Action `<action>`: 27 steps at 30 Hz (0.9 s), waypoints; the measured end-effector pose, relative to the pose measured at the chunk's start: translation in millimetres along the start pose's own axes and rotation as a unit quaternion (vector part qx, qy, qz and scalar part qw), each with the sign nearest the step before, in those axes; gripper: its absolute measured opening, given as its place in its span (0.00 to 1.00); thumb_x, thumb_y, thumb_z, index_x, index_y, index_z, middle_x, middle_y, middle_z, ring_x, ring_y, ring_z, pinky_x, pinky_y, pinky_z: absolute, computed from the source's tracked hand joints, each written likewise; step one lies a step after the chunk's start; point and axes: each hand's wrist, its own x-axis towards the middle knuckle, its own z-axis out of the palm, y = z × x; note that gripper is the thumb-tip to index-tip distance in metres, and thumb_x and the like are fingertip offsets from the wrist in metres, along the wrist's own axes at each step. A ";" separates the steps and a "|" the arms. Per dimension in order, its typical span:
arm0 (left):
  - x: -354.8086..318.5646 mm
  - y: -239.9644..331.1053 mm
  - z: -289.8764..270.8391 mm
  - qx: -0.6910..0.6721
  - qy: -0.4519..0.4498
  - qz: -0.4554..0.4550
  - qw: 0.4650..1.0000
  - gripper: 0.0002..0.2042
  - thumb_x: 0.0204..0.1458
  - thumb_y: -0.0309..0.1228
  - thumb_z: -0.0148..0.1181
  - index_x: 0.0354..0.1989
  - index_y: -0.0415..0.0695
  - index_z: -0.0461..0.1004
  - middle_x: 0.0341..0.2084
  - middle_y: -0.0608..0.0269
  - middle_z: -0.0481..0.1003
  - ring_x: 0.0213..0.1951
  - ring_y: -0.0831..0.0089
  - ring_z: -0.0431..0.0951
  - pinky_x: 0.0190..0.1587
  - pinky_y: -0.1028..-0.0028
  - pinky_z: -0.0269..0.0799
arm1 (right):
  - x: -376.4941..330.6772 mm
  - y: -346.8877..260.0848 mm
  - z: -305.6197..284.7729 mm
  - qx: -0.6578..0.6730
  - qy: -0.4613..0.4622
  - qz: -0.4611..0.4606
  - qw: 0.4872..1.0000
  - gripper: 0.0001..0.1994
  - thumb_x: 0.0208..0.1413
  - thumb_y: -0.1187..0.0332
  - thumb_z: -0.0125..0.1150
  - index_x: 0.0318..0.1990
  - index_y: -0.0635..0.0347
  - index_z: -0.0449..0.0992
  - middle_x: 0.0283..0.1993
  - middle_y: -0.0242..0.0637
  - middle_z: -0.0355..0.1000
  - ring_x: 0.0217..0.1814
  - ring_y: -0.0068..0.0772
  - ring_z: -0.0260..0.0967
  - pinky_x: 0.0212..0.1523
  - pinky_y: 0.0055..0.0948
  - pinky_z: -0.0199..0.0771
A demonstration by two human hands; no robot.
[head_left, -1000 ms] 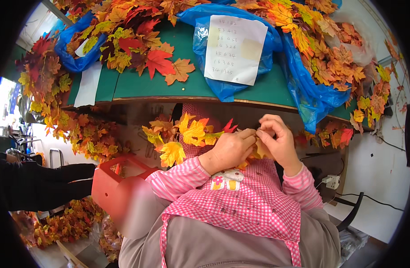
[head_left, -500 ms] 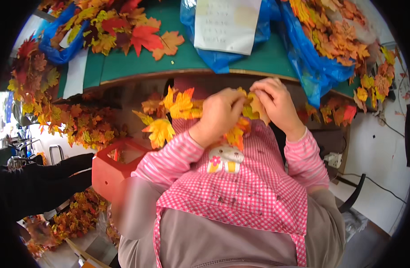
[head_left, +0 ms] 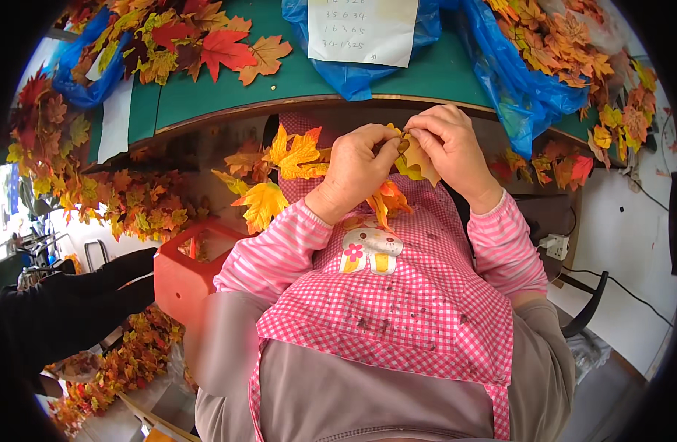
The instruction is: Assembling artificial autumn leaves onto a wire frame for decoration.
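Over my lap, at the table's front edge, both hands work close together on a garland of artificial maple leaves. My left hand (head_left: 353, 169) is closed, its thumb and forefinger pinching the garland near a stem. Fingertips of my right hand (head_left: 453, 151) pinch at the same spot, on a yellow leaf (head_left: 419, 163) whose back shows pale. What exactly lies between the fingertips is partly hidden. From my left hand the garland trails left, with an orange-yellow leaf (head_left: 294, 153) and a yellow leaf (head_left: 263, 206). An orange leaf (head_left: 388, 200) hangs below that hand.
A green table (head_left: 213, 103) spans ahead, bearing a blue plastic bag (head_left: 493, 81) beside piled leaves and a written paper sheet (head_left: 360, 33). More garlands (head_left: 125, 199) hang at the left. Beside my left arm stands a red plastic stool (head_left: 180, 276); a person's dark-clothed legs (head_left: 81, 295) are nearby.
My fingertips have drawn slightly closer together at the yellow leaf, and the orange leaf below my left hand has swung a little. The whole view has shifted slightly.
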 end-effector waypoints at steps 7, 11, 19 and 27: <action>3.3 -0.6 -0.2 -0.001 0.002 0.010 1.000 0.06 0.55 0.24 0.60 0.38 0.34 0.77 0.27 0.61 0.77 0.27 0.80 0.75 0.30 0.78 0.72 | 1.6 7.0 -0.4 -0.014 -0.005 -0.009 1.000 0.03 0.53 0.73 0.61 0.35 0.58 0.79 0.35 0.32 0.74 0.45 0.36 0.68 0.51 0.36 0.63; 6.0 0.4 -1.7 0.020 -0.009 0.005 1.000 0.06 0.55 0.24 0.60 0.37 0.34 0.77 0.26 0.60 0.78 0.27 0.80 0.75 0.30 0.78 0.72 | 3.7 3.6 0.1 -0.038 -0.005 -0.028 0.999 0.04 0.51 0.74 0.62 0.35 0.58 0.78 0.35 0.33 0.73 0.45 0.36 0.68 0.52 0.36 0.63; -0.4 -7.7 -0.3 0.041 -0.014 0.058 0.997 0.04 0.50 0.22 0.59 0.32 0.34 0.76 0.26 0.51 0.77 0.29 0.64 0.80 0.32 0.70 0.74 | -3.5 -1.4 11.2 -0.089 -0.001 -0.133 0.987 0.07 0.48 0.76 0.60 0.35 0.58 0.75 0.35 0.33 0.69 0.46 0.39 0.66 0.55 0.41 0.60; -0.8 3.3 -7.5 0.045 -0.041 0.062 0.996 0.04 0.52 0.22 0.57 0.34 0.33 0.75 0.26 0.48 0.75 0.29 0.58 0.79 0.32 0.68 0.73 | 4.0 -3.2 2.2 0.067 -0.062 -0.056 0.994 0.04 0.50 0.75 0.60 0.34 0.62 0.74 0.33 0.37 0.72 0.41 0.41 0.68 0.49 0.38 0.66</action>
